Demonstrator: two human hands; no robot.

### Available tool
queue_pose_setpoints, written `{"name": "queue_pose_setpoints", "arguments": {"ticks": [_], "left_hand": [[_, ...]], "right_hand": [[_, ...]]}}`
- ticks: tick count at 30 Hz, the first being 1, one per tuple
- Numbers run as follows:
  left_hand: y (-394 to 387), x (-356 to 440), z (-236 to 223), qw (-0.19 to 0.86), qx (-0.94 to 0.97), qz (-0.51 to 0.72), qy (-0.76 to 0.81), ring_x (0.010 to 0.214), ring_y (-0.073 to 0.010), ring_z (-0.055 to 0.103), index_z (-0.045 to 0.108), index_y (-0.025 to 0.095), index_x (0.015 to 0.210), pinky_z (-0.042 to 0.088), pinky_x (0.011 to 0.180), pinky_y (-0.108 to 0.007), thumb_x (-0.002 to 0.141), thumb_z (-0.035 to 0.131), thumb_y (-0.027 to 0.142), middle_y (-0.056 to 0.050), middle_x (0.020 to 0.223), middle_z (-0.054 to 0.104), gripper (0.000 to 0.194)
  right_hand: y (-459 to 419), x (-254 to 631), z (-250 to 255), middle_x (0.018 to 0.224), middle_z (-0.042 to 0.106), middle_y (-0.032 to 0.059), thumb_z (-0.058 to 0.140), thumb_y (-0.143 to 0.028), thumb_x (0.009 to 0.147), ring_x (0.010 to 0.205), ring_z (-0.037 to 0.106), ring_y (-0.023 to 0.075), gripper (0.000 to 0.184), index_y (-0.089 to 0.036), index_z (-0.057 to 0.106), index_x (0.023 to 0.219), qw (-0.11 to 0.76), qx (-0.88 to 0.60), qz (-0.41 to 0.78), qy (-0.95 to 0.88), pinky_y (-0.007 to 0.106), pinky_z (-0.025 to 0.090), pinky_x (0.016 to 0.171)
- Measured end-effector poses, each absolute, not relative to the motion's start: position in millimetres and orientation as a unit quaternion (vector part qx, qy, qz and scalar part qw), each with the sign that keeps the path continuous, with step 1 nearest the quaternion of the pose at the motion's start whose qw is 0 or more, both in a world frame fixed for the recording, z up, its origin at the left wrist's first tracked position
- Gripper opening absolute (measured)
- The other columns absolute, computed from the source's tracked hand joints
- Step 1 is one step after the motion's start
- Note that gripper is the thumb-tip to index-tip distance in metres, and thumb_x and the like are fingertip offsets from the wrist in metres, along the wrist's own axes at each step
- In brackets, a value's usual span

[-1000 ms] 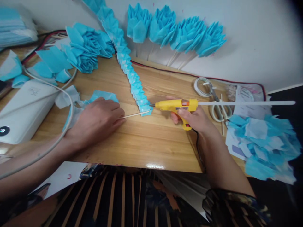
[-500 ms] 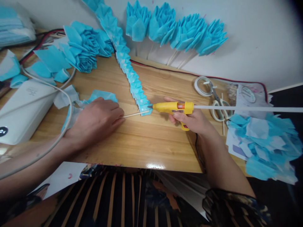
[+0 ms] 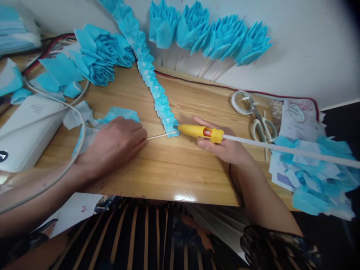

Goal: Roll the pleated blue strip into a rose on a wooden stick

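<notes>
My left hand (image 3: 120, 140) is closed on a thin wooden stick (image 3: 159, 136), resting low over the table. The stick's far end lies on the bottom end of a long pleated strip of blue fabric (image 3: 153, 84), which runs up toward the wall. In my right hand (image 3: 225, 148) is a yellow hot glue gun (image 3: 197, 131) with a long white glue stick (image 3: 281, 146) coming out of its back. The gun's nozzle is at the strip's lower end, close to the stick's tip; whether it touches is too small to tell.
Several blue fabric flowers on sticks (image 3: 194, 28) lean on the wall; more flowers (image 3: 98, 56) lie at left. A white power bank (image 3: 30, 131) and cable are left. Tape (image 3: 236, 101), scissors (image 3: 261, 129) and blue fabric pieces (image 3: 323, 168) lie right. The table's front edge is near my body.
My right hand has turned the glue gun, so its rear and the glue stick swing down toward me. The nozzle has shifted slightly left. My left hand and the wooden stick stay put.
</notes>
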State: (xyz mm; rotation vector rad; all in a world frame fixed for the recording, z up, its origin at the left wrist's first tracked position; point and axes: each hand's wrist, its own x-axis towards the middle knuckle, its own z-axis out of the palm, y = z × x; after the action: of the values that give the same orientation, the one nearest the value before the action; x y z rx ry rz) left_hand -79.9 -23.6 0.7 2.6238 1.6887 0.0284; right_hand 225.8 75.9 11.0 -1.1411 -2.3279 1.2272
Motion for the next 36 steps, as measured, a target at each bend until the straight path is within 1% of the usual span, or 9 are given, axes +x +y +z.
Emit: {"name": "queue_pose_setpoints", "arguments": {"ticks": [3,6,10,12,15,18,23,29,36], "left_hand": [[-23.5,-79.8,0.8,0.011,0.844,0.009,0.537,0.073,-0.0234,0.057,0.059,0.020,0.076,0.039,0.071,-0.037,0.105,0.041,0.024,-0.006,0.076,0.062,0.035],[-23.7,-80.1,-0.2,0.017,0.844,0.015,0.535,0.074,-0.0236,0.057,0.059,0.020,0.076,0.039,0.072,-0.037,0.106,0.039,0.024,-0.006,0.076,0.062,0.036],[-24.1,-81.1,-2.5,0.018,0.847,0.034,0.530,0.074,-0.0230,0.055,0.058,0.020,0.076,0.037,0.072,-0.037,0.107,0.037,0.027,-0.005,0.075,0.060,0.038],[-24.3,-81.9,-3.2,0.017,0.849,0.046,0.527,0.072,-0.0228,0.054,0.057,0.020,0.075,0.036,0.071,-0.037,0.107,0.036,0.027,-0.005,0.074,0.059,0.039],[-24.1,-83.1,-3.4,0.007,0.851,0.053,0.522,0.071,-0.0232,0.054,0.057,0.020,0.074,0.035,0.070,-0.037,0.106,0.037,0.026,-0.005,0.074,0.060,0.038],[-23.5,-83.8,-3.1,0.003,0.855,0.054,0.517,0.072,-0.0241,0.055,0.058,0.020,0.075,0.035,0.069,-0.038,0.106,0.038,0.026,-0.006,0.074,0.061,0.037],[-23.4,-82.6,-0.5,0.015,0.846,0.057,0.530,0.077,-0.0246,0.056,0.058,0.020,0.074,0.034,0.070,-0.037,0.105,0.041,0.026,-0.006,0.076,0.062,0.035],[-23.4,-80.5,3.6,0.016,0.836,0.052,0.546,0.079,-0.0230,0.057,0.061,0.019,0.080,0.037,0.073,-0.035,0.107,0.038,0.026,-0.007,0.082,0.065,0.036],[-24.5,-83.2,0.3,-0.035,0.836,0.066,0.543,0.072,-0.0238,0.059,0.063,0.020,0.080,0.039,0.070,-0.036,0.108,0.037,0.029,-0.006,0.076,0.065,0.039]], "right_hand": [[75.8,228.5,12.9,0.092,0.078,0.0050,0.076,-0.050,0.087,0.079,0.070,0.0229,0.072,-0.022,0.061,0.151,0.126,-0.402,0.409,-0.809,0.037,0.055,0.074],[79.4,232.9,10.1,0.088,0.079,0.0052,0.072,-0.054,0.090,0.075,0.070,0.0217,0.066,-0.024,0.063,0.147,0.150,-0.402,0.501,-0.752,0.033,0.053,0.063],[88.3,235.8,3.2,0.086,0.079,0.0061,0.070,-0.062,0.090,0.064,0.066,0.0180,0.049,-0.022,0.073,0.119,0.247,-0.396,0.602,-0.648,0.032,0.054,0.060],[92.3,235.5,0.4,0.081,0.077,0.0061,0.069,-0.066,0.089,0.062,0.066,0.0181,0.048,-0.021,0.073,0.105,0.272,-0.399,0.620,-0.618,0.033,0.055,0.061],[95.9,234.6,-2.5,0.080,0.076,0.0071,0.066,-0.069,0.090,0.066,0.068,0.0192,0.048,-0.021,0.071,0.096,0.258,-0.405,0.642,-0.598,0.032,0.055,0.062],[97.5,234.8,-4.7,0.082,0.076,0.0079,0.061,-0.068,0.093,0.065,0.065,0.0179,0.047,-0.022,0.068,0.087,0.234,-0.417,0.647,-0.594,0.032,0.055,0.064],[98.5,235.9,-7.9,0.081,0.074,0.0068,0.064,-0.068,0.092,0.066,0.064,0.0179,0.046,-0.022,0.067,0.093,0.254,-0.403,0.661,-0.579,0.033,0.054,0.066],[97.6,234.6,-8.1,0.079,0.073,0.0062,0.063,-0.067,0.094,0.067,0.064,0.0175,0.046,-0.022,0.070,0.088,0.260,-0.393,0.661,-0.584,0.032,0.054,0.066],[100.7,242.8,-8.6,0.077,0.073,0.0070,0.062,-0.069,0.093,0.070,0.068,0.0198,0.050,-0.020,0.071,0.087,0.247,-0.381,0.674,-0.582,0.033,0.055,0.068]]}}
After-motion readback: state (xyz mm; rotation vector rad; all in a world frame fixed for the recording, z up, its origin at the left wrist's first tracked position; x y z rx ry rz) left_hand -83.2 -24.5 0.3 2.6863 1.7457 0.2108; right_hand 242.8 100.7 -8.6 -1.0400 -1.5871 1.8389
